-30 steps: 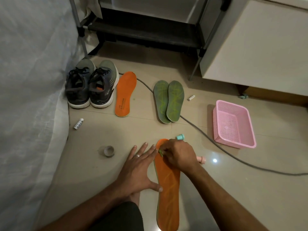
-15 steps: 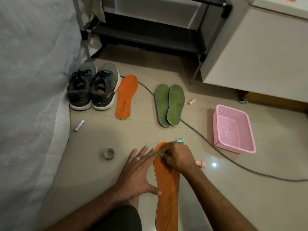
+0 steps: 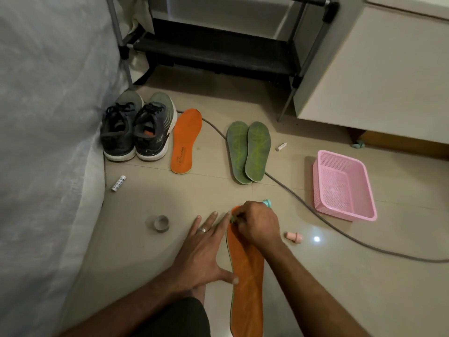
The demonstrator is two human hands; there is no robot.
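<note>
While the left hand (image 3: 204, 251) stays as it was a second ago, flat on the floor (image 3: 340, 288) with its fingers straight and spread and its thumb pressing the left edge of the insole (image 3: 247, 288), the right hand (image 3: 257, 224) has hardly shifted either. It sits on the toe end with its fingers curled, pinching a small green thing (image 3: 232, 219) at the toe's left rim. What that thing is cannot be told. The insole lies orange side up on the tiles straight in front of the person, in the same spot as before. Its heel points toward the bottom of the view and its toe is under the right knuckles.

What does differ is small. The pink cap (image 3: 294, 237), half hidden behind the right wrist a second ago, now shows whole on the floor just right of the forearm, apart from it. The teal cap (image 3: 267, 203), which stood clear beyond the knuckles, is now mostly covered by the hand, with only its top showing.

The rest lies unchanged. A tape roll (image 3: 161, 223) sits left of the left hand, and the shoes (image 3: 138, 130) stand by the sheet (image 3: 48, 117) with a second orange insole (image 3: 185, 142) beside them. Two green insoles (image 3: 247, 152) overlap, lying over the cable (image 3: 279, 184), and the basket (image 3: 345, 215) is well off to the right.
</note>
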